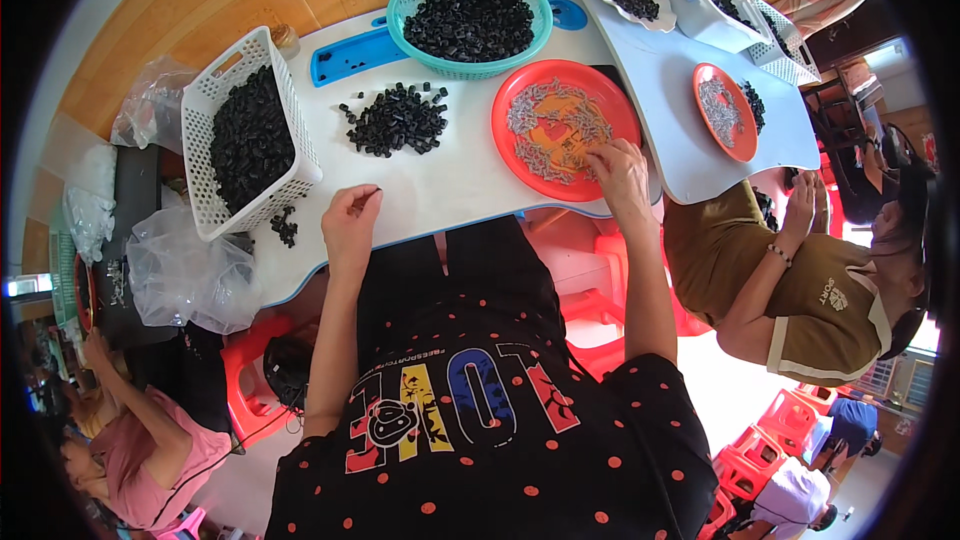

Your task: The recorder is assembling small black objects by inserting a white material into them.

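A person in a black, dotted shirt (pixel 520 480) sits at a white table (pixel 430 195), seen from above, both bare forearms reaching up from the lower part of the frame. Right of centre, the right hand (pixel 624 178) dips its fingertips to the metal bits (pixel 540 155) on a red plate (pixel 565 69); the fingers are bunched close, but whether they pinch a bit cannot be told. Left of centre, the left hand (pixel 349 225) hangs over the table's near edge, thumb and forefinger pressed together on what may be a small dark piece — too small to be sure.

The work looks well short of done: plenty of metal bits lie on the plate, around a barer patch in its middle, and a loose pile of black pieces (pixel 395 122) sits at upper centre. More black pieces heap a green basket (pixel 470 71) at the top and a white basket (pixel 297 140) at upper left; which are finished cannot be told.

The pieces are short, chunky and faintly glossy; the bits are thin, grey and tangled like coarse filings. Both baskets are perforated plastic — the green one round, the white one rectangular — and crumpled clear bags (pixel 190 275) lie at left.
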Demonstrator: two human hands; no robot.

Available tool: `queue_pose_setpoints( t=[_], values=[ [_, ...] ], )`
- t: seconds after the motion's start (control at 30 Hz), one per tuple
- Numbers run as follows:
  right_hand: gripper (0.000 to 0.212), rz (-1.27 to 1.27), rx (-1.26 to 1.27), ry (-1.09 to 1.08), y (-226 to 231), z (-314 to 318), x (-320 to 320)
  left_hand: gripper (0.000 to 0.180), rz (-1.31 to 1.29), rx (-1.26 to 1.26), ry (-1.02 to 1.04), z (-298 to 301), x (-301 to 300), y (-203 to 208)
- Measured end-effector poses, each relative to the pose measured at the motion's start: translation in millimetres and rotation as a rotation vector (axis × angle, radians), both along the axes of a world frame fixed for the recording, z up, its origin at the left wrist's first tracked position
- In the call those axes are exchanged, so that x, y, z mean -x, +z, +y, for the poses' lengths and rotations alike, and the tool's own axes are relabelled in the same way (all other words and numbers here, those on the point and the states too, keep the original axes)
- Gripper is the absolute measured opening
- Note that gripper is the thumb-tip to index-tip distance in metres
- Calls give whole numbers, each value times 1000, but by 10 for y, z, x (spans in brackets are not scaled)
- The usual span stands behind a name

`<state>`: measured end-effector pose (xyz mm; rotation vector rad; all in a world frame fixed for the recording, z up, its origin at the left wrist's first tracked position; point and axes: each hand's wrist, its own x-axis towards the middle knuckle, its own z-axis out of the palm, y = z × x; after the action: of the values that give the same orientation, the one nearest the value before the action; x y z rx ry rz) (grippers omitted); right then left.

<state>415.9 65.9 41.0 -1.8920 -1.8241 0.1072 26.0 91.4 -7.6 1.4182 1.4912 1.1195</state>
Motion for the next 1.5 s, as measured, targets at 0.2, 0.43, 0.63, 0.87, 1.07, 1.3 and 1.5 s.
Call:
queue_pose_setpoints(
  t=[0.2,0.43,0.63,0.87,1.07,1.3,1.5],
  values=[
    [15,-6,238,119,119,-38,22,11,-1099,472,4,-266,74,-15],
    [13,108,55,71,84,-13,20,10,-1374,579,-40,-289,48,49],
    [12,-6,85,177,37,-35,8,12,-1426,618,-37,-325,38,76],
    [10,-27,0,142,-57,72,-5,15,-1420,592,-113,-372,42,118],
    [11,-25,5,122,-110,132,-19,18,-1376,572,-140,-411,42,138],
    [12,-7,53,159,-216,207,8,20,-1348,583,-208,-420,30,124],
    [12,14,-6,117,69,164,160,21,-1249,604,-224,-452,-38,241]
  ],
)
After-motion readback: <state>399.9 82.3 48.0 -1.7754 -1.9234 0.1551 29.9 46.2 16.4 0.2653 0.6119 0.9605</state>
